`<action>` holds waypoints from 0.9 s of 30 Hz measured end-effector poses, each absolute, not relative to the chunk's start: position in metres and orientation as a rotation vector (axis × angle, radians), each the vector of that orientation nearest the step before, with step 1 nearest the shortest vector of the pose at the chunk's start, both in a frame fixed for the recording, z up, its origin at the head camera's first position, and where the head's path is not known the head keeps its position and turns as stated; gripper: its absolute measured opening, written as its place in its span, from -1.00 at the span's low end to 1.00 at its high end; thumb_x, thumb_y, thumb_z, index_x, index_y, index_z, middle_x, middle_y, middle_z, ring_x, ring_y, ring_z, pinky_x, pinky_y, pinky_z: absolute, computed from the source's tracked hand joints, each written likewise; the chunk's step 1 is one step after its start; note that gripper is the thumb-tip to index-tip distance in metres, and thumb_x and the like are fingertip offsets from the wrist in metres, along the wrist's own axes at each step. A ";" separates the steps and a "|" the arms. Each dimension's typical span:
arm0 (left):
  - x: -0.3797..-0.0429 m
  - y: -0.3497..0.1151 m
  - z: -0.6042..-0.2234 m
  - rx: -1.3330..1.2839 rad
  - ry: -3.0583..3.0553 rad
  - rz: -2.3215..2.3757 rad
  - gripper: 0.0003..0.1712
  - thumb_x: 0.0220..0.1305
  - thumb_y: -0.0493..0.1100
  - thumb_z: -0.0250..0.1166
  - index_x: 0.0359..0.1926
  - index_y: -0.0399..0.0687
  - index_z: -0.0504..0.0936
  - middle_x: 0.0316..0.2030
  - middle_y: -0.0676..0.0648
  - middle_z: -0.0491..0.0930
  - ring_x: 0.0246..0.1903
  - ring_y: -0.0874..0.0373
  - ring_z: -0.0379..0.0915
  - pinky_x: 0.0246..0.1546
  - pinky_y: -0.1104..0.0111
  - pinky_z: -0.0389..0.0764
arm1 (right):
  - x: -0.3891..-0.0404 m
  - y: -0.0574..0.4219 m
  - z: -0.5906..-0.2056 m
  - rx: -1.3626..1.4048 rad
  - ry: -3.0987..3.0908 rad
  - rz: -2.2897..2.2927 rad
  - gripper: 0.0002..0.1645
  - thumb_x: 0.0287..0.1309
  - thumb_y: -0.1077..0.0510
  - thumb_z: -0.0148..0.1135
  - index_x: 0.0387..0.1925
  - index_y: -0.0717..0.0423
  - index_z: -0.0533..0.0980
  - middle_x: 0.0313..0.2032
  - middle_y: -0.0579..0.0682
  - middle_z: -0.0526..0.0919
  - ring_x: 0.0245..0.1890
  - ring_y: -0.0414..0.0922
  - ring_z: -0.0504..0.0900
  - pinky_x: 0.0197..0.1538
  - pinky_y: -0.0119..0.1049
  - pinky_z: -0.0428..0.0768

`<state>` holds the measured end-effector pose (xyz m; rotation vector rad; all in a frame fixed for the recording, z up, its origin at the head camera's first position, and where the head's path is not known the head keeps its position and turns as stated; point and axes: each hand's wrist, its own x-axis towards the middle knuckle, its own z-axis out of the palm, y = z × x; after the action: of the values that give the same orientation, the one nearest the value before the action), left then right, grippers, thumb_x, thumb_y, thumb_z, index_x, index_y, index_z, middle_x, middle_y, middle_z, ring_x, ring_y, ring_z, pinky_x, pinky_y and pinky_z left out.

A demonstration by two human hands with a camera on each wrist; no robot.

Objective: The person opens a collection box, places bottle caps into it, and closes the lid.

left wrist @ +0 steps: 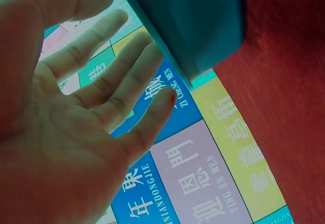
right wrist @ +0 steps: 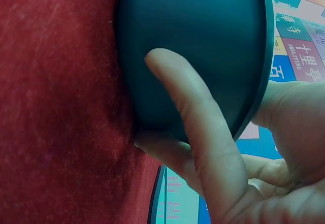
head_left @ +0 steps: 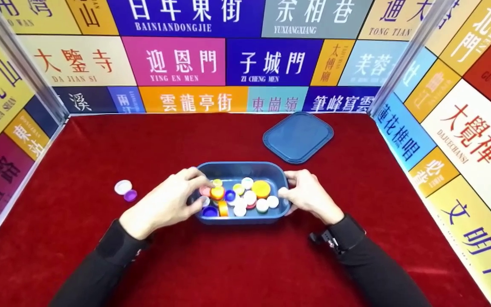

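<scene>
A blue plastic box [head_left: 241,219] holds several bottle caps in white, yellow, orange, red and blue, among them a large orange-yellow cap [head_left: 261,189]. My left hand [head_left: 166,200] reaches over the box's left end, fingertips close above an orange cap [head_left: 217,193] there. In the left wrist view its fingers look loosely extended, with no cap visible between them. At the other end my right hand [head_left: 309,194] grips the box, thumb over the rim and fingers along the outer wall. The right wrist view shows a finger [right wrist: 188,92] lying against that wall.
On the red cloth [head_left: 237,264], left of the box, lie a white cap [head_left: 122,187] and a purple cap [head_left: 130,195]. A flat blue lid [head_left: 298,136] lies behind the box to the right. Printed panels [head_left: 173,62] with large characters enclose the back and sides.
</scene>
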<state>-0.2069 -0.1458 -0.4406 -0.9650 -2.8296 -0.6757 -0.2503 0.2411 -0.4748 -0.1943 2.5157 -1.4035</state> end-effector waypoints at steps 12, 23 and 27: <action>-0.233 -0.190 -0.437 -0.822 -2.740 -0.796 -0.52 0.51 -0.26 0.52 0.40 -0.03 0.78 0.26 -0.18 0.73 0.29 -0.16 0.71 0.50 -0.15 0.74 | -0.250 0.242 -0.474 -0.198 2.514 -1.402 -0.34 0.36 0.29 0.44 0.47 0.06 0.72 0.15 0.19 0.92 -0.20 0.06 1.00 -0.36 -0.01 0.94; -0.247 -0.251 -0.439 -0.606 -2.951 -0.743 -0.51 0.55 -0.26 0.43 0.43 -0.21 0.73 0.28 -0.39 0.70 0.25 -0.35 0.66 0.51 -0.31 0.68 | -0.250 0.243 -0.473 -0.197 2.501 -1.398 -0.31 0.37 0.27 0.43 0.52 0.09 0.68 0.17 0.23 0.91 -0.20 0.07 1.00 -0.34 -0.02 0.95; -0.251 -0.268 -0.445 -0.486 -3.056 -0.708 -0.46 0.57 -0.18 0.45 0.45 -0.30 0.69 0.29 -0.48 0.64 0.21 -0.40 0.62 0.49 -0.35 0.67 | -0.250 0.243 -0.473 -0.192 2.498 -1.399 -0.30 0.36 0.27 0.43 0.52 0.09 0.67 0.19 0.23 0.90 -0.21 0.08 1.00 -0.34 -0.02 0.95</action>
<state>-0.2511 -0.2676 -0.4448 -0.4859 -3.0560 -0.7082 -0.2501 0.2425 -0.4731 -0.1922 2.4979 -1.3991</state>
